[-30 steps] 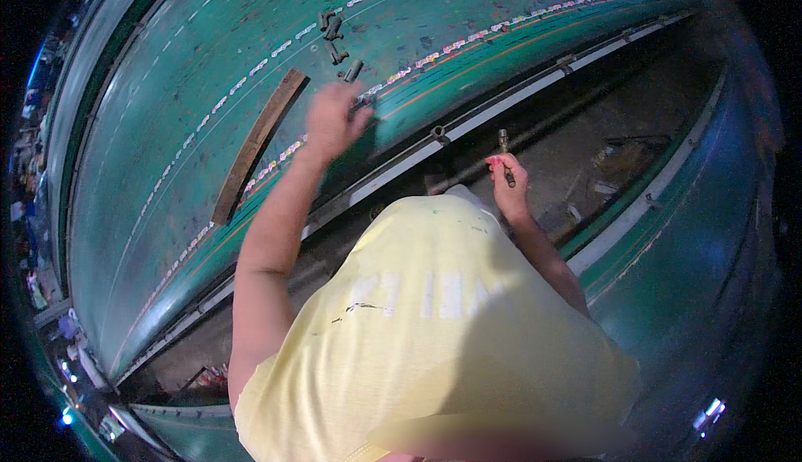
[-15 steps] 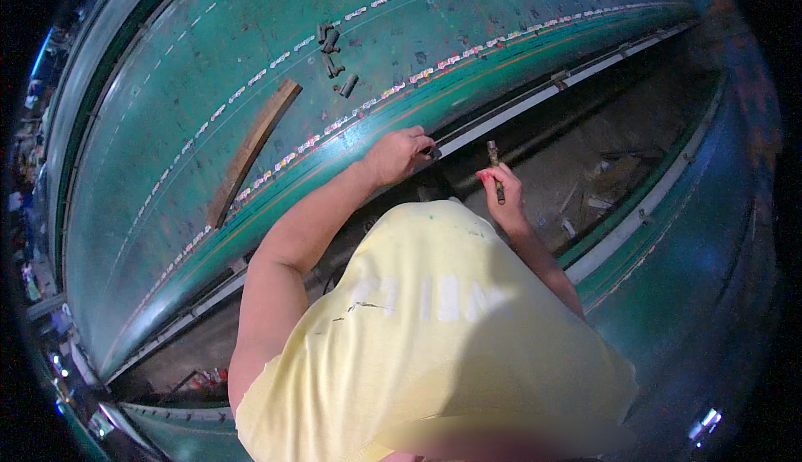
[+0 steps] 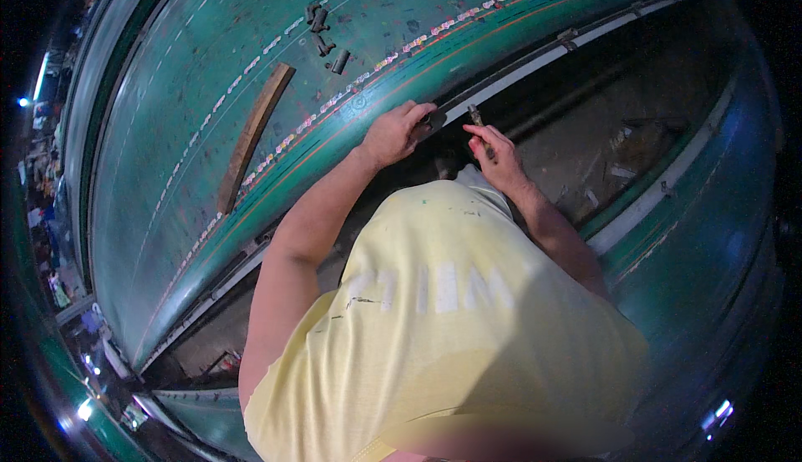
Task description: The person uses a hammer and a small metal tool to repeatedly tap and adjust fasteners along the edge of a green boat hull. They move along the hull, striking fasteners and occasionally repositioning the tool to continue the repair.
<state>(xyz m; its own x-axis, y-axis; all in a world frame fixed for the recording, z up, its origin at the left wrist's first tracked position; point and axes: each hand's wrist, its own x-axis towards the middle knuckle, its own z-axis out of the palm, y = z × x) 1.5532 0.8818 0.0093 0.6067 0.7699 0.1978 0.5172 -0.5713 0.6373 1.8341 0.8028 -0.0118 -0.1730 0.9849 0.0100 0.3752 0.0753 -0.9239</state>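
My left hand (image 3: 394, 134) is at the near edge of the long green table (image 3: 368, 69), its fingers closed around a small dark piece (image 3: 435, 119) at the pale metal rail (image 3: 501, 83). The fingers hide part of this piece. My right hand (image 3: 499, 159) grips a short, rod-shaped tool (image 3: 475, 114) with a metallic upper end, just right of the left hand. Most of its shaft is hidden in the fist. The tool's tip is near the rail, and I cannot tell whether it touches.
Several dark metal pieces (image 3: 320, 32) lie on the green table. Left of them a brown wooden bar (image 3: 256, 138) rests slantwise. Below the rail, a dark gap with scraps (image 3: 622, 140) separates this table from another green one (image 3: 668, 236) at the right.
The right hand has moved up and left, bringing the tool closer to the left hand and the rail. My left hand keeps its hold at the edge. The view has shifted slightly.
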